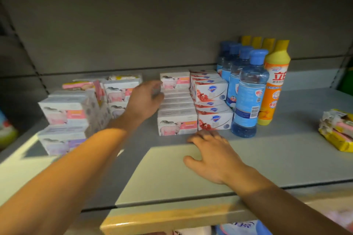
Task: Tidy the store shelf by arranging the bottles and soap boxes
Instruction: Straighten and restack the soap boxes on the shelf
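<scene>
- While right hand (212, 155) rests flat on shelf (267, 149), fingers spread, left hand (146, 97) reaches the pink sheep soap boxes (176, 105); grip blurred, can't tell.
- Blue bottles (248, 93) stand just right of the red-white soap boxes (212, 101).

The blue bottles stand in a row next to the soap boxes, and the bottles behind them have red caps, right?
Not quite. The head view shows the blue bottles in a row beside the soap boxes, but the bottles behind them have yellow caps, not red.

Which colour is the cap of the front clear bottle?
Blue; the front clear bottle shows best in the head view.
</scene>
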Motion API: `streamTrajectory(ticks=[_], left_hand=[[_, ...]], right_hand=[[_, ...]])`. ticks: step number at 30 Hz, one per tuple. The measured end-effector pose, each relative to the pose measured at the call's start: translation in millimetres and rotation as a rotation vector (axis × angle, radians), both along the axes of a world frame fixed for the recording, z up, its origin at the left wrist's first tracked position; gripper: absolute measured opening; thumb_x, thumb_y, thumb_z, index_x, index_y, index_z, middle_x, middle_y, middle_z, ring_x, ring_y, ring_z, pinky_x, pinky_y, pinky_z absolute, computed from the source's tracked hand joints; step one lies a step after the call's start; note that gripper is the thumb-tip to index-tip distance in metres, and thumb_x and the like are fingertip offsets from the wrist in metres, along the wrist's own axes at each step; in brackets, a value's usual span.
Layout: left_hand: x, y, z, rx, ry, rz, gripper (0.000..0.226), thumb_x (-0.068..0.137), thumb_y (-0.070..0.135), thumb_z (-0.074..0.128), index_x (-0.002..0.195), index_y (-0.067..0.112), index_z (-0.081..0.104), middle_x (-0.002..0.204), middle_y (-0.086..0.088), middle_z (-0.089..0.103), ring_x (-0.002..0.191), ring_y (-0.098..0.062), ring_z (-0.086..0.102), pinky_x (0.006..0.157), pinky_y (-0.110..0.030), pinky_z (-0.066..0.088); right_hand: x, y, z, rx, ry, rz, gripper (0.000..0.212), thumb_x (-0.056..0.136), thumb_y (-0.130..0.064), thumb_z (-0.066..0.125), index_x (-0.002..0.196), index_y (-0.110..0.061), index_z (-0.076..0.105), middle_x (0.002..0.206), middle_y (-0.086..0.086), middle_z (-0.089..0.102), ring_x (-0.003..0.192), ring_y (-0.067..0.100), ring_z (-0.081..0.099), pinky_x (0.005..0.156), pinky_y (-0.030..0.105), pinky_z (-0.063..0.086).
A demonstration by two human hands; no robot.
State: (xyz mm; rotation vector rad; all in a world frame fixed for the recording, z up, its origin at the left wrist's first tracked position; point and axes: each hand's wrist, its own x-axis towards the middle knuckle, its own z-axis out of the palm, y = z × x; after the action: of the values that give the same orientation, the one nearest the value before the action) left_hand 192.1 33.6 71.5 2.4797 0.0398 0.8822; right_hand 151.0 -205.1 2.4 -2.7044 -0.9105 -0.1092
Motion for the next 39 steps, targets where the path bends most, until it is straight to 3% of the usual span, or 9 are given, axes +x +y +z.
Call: streamTrajectory(ticks=[7,12,15,17,20,27,31,36,39], left_hand=[[-105,33,-37,-0.44,0.112,-0.033,0.02,0.088,-0.003,0.064,0.102,0.01,0.068,0.094,-0.008,0.07,0.079,-0.019,0.063,0.089,-0.047,0.054],[-151,58,-55,-0.342,0.099,0.05,0.016,0.09,0.014,0.064,0.104,0.014,0.072,0.092,0.002,0.074,0.086,-0.008,0.068,0.084,-0.03,0.053],[-161,66,-64,-0.4,0.021,0.006,0.017,0.096,0.008,0.057,0.109,0.002,0.067,0.088,-0.012,0.071,0.071,-0.009,0.068,0.075,-0.038,0.056],[-162,67,-65,-0.44,-0.027,-0.006,0.027,0.093,0.019,0.055,0.11,0.0,0.065,0.091,-0.015,0.071,0.075,-0.019,0.069,0.075,-0.045,0.057],[-160,67,-66,-0.467,-0.019,-0.005,0.036,0.086,0.029,0.053,0.111,0.008,0.065,0.089,-0.008,0.072,0.082,-0.026,0.069,0.081,-0.048,0.056],[-151,71,-69,-0.613,-0.003,0.023,0.03,0.08,0.031,0.055,0.103,0.016,0.067,0.077,0.001,0.07,0.076,-0.019,0.07,0.081,-0.045,0.056],[-151,70,-67,-0.658,-0.005,0.034,0.021,0.081,0.03,0.057,0.097,0.02,0.067,0.076,0.005,0.07,0.07,-0.016,0.072,0.078,-0.041,0.058],[-149,71,-70,-0.621,-0.016,0.032,0.009,0.09,0.017,0.061,0.095,0.022,0.066,0.075,0.008,0.069,0.068,-0.013,0.071,0.072,-0.03,0.055],[-148,70,-69,-0.626,-0.015,0.03,0.009,0.091,0.023,0.061,0.099,0.023,0.065,0.081,0.006,0.068,0.081,-0.022,0.071,0.083,-0.038,0.056]], right_hand=[[-7,22,21,0.064,-0.021,0.106,0.047,0.085,-0.049,0.056,0.127,-0.029,0.058,0.133,-0.007,0.053,0.12,0.016,0.05,0.099,0.032,0.043],[-7,85,52,0.276,-0.009,0.203,0.038,0.087,-0.038,0.063,0.123,-0.027,0.061,0.122,-0.002,0.057,0.111,0.017,0.054,0.087,0.027,0.042],[8,129,74,0.307,-0.062,0.227,0.04,0.088,-0.033,0.064,0.126,-0.022,0.059,0.128,0.001,0.055,0.116,0.02,0.053,0.092,0.028,0.041],[23,157,85,0.314,-0.098,0.236,0.046,0.089,-0.032,0.065,0.132,-0.018,0.055,0.133,0.005,0.052,0.121,0.024,0.052,0.096,0.03,0.042],[49,191,94,0.241,-0.16,0.178,0.061,0.088,-0.032,0.065,0.142,-0.015,0.045,0.142,0.007,0.043,0.129,0.028,0.045,0.101,0.032,0.041],[97,219,88,0.068,-0.195,0.053,0.076,0.087,-0.035,0.069,0.15,-0.018,0.031,0.149,0.012,0.036,0.135,0.033,0.038,0.11,0.038,0.038],[96,223,82,0.248,-0.249,0.014,0.059,0.09,-0.027,0.07,0.141,-0.015,0.044,0.138,0.013,0.043,0.122,0.032,0.051,0.102,0.038,0.044],[72,218,91,0.468,-0.177,0.022,0.053,0.085,-0.025,0.075,0.133,-0.013,0.055,0.126,0.006,0.043,0.113,0.024,0.054,0.095,0.017,0.033],[42,194,102,0.579,-0.174,0.068,0.047,0.082,-0.022,0.076,0.126,-0.016,0.061,0.114,-0.002,0.041,0.106,0.022,0.055,0.098,0.023,0.04]])
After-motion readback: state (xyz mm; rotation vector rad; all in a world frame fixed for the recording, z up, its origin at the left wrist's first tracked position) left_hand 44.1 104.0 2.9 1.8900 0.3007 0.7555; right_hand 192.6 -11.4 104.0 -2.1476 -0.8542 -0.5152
